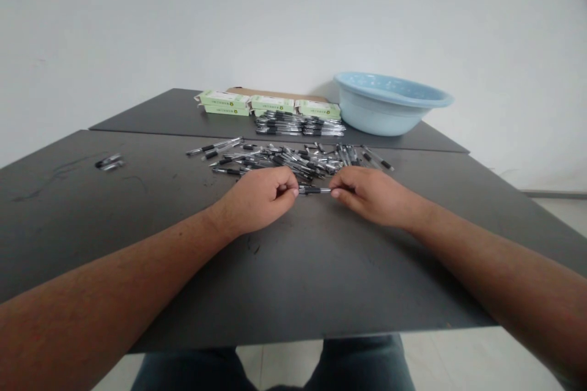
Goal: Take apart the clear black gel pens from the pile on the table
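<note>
Between my two hands a clear pen with a black grip lies level, just in front of the heap of pens. My left hand pinches its left end between thumb and bent fingers. At the other end, my right hand pinches the pen with thumb and forefinger. Right behind both hands spreads a loose heap of pens, clear barrels and black grips pointing many ways. Parts of the heap are hidden by my fingers.
Stacked pens lie in front of green and white boxes on the far table. A light blue basin stands at the back right. Several small pen pieces lie at the left. A seam separates the near table from the far one.
</note>
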Demonstrator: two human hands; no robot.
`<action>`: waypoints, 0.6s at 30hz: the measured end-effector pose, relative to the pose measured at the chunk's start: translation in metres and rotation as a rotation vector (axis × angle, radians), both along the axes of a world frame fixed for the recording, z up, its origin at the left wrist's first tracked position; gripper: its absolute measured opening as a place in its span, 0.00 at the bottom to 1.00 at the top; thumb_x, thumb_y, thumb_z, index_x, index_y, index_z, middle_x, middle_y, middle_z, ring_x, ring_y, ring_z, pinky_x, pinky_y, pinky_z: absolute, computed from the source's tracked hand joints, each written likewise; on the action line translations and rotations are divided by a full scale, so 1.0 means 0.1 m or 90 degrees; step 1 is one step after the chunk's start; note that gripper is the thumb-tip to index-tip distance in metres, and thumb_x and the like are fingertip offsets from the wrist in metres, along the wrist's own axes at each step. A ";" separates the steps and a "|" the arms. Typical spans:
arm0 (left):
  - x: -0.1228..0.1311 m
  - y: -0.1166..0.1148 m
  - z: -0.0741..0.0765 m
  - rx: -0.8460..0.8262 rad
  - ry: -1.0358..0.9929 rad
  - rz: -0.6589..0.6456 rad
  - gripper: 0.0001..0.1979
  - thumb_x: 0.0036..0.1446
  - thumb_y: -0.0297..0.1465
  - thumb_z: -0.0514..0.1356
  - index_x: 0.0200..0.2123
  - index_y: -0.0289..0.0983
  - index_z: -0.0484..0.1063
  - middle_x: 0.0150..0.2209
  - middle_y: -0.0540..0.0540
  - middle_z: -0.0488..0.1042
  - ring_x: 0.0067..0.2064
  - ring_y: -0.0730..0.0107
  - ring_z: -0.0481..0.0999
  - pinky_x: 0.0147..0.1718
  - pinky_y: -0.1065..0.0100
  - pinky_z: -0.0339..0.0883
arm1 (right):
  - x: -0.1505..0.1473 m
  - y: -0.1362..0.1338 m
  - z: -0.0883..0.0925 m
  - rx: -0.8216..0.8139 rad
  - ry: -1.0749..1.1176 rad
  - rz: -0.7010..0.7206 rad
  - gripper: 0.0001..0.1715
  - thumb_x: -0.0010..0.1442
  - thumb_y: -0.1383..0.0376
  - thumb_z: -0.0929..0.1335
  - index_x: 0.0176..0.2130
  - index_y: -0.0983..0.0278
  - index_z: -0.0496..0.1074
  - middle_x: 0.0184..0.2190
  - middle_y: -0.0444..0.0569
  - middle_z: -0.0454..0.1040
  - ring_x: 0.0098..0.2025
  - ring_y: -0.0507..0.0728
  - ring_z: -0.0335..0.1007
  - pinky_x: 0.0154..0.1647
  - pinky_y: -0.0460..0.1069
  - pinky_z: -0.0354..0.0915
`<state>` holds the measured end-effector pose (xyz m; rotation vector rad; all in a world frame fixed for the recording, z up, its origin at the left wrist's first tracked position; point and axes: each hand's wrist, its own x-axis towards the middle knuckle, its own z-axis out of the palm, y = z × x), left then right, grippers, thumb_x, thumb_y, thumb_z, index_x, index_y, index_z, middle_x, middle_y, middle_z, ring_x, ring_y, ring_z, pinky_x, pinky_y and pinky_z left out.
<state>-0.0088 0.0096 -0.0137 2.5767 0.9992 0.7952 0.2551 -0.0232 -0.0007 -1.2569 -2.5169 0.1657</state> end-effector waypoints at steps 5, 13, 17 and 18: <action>0.00 0.00 -0.01 0.000 0.003 0.002 0.04 0.59 0.28 0.59 0.34 0.37 0.74 0.28 0.53 0.76 0.29 0.73 0.73 0.31 0.70 0.60 | -0.02 -0.01 0.00 -0.025 0.046 -0.025 0.11 0.65 0.65 0.67 0.48 0.63 0.72 0.40 0.49 0.79 0.41 0.57 0.75 0.43 0.50 0.66; 0.01 -0.01 0.00 0.000 -0.002 -0.003 0.04 0.59 0.27 0.59 0.33 0.37 0.74 0.28 0.53 0.76 0.29 0.74 0.73 0.31 0.70 0.60 | -0.02 -0.01 0.01 -0.024 0.016 0.020 0.11 0.69 0.64 0.62 0.45 0.63 0.73 0.40 0.51 0.78 0.42 0.58 0.74 0.46 0.52 0.66; 0.01 -0.01 -0.01 0.001 -0.003 0.000 0.04 0.58 0.27 0.59 0.33 0.37 0.74 0.28 0.53 0.76 0.29 0.73 0.73 0.31 0.70 0.60 | -0.03 -0.02 0.01 -0.037 0.048 -0.033 0.10 0.63 0.64 0.68 0.45 0.63 0.71 0.38 0.48 0.78 0.38 0.56 0.73 0.40 0.50 0.66; 0.01 -0.01 -0.01 0.001 -0.001 0.000 0.04 0.59 0.27 0.59 0.33 0.37 0.74 0.28 0.53 0.76 0.29 0.73 0.73 0.31 0.70 0.60 | -0.03 -0.02 0.01 -0.033 0.037 -0.028 0.08 0.64 0.64 0.68 0.43 0.63 0.72 0.36 0.48 0.77 0.37 0.56 0.73 0.39 0.50 0.65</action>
